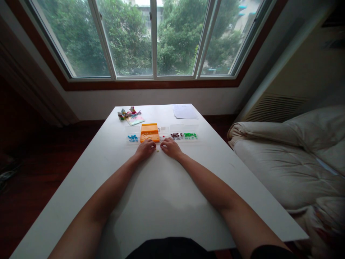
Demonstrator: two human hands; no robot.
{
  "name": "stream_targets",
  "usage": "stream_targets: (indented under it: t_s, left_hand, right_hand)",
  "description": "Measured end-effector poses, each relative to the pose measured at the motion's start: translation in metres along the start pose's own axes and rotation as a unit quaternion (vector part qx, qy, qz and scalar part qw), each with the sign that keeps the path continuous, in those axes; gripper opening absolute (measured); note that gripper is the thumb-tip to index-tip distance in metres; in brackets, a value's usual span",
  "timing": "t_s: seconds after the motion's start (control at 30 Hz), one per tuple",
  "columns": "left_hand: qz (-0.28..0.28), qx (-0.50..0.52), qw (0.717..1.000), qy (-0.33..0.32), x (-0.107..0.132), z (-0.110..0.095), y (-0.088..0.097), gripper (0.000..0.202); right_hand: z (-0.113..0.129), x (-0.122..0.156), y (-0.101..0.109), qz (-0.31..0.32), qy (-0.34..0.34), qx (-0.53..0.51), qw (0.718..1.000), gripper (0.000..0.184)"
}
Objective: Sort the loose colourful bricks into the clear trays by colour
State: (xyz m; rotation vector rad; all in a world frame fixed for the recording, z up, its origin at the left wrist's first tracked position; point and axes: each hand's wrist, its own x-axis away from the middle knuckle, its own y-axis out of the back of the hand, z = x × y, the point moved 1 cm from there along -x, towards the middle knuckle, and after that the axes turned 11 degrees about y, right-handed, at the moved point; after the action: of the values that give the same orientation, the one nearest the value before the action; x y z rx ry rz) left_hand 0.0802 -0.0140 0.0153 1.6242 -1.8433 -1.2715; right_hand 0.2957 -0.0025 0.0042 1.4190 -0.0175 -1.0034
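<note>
My left hand (146,148) rests at the near edge of an open orange case (150,128), its fingers curled together. Close beside it, my right hand (170,146) is bent the same way, fingertips pressed together and pointing toward the left ones. Whatever either hand pinches is too small to make out. On the white tabletop just below the fingertips lies a tiny cream-coloured piece (157,150). Small pale pieces are scattered in the orange case. Left of it, a clear box holds blue pieces (133,137). To the right, clear compartments contain dark brown pieces (176,135) and green pieces (191,135).
Small colourful toy figures (132,110) stand at the far left of the white table (172,201), by a pastel-coloured sheet (136,119). White papers (185,111) lie at the far right. A pale sofa (285,162) stands right of the table, and a window is beyond it.
</note>
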Motion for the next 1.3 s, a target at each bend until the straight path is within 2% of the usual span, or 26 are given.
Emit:
stream_targets:
  t_s: [0.23,0.37,0.57,0.77,1.0,1.17,1.3]
  left_hand:
    - [0.005,-0.008,1.0,-0.008,0.001,0.001,0.0,0.009]
    - [-0.012,0.0,1.0,-0.004,0.001,0.0,0.002,0.009]
    - [-0.063,0.041,0.995,0.058,-0.001,0.003,0.007,0.011]
    - [-0.097,0.098,0.984,0.109,-0.006,0.017,0.004,0.011]
    - [-0.103,0.208,0.96,0.156,-0.013,0.032,0.001,0.017]
    - [-0.111,0.264,0.938,0.194,-0.013,0.032,0.003,0.017]
    - [-0.119,0.305,0.923,0.201,-0.013,0.031,0.003,0.018]
  right_hand:
    - [-0.001,0.0,-0.001,0.003,-0.001,-0.005,1.0,0.006]
    - [-0.001,0.0,-0.001,0.002,-0.004,-0.006,1.0,0.006]
    - [-0.001,0.0,-0.001,-0.002,-0.002,-0.009,1.0,0.006]
    - [-0.001,0.001,-0.001,0.0,0.002,-0.003,1.0,0.006]
    - [-0.001,0.001,0.001,0.006,-0.003,-0.015,1.0,0.006]
    - [-0.001,0.001,0.002,0.01,-0.003,-0.016,1.0,0.006]
    - [-0.001,0.001,0.002,0.018,-0.006,-0.014,1.0,0.007]
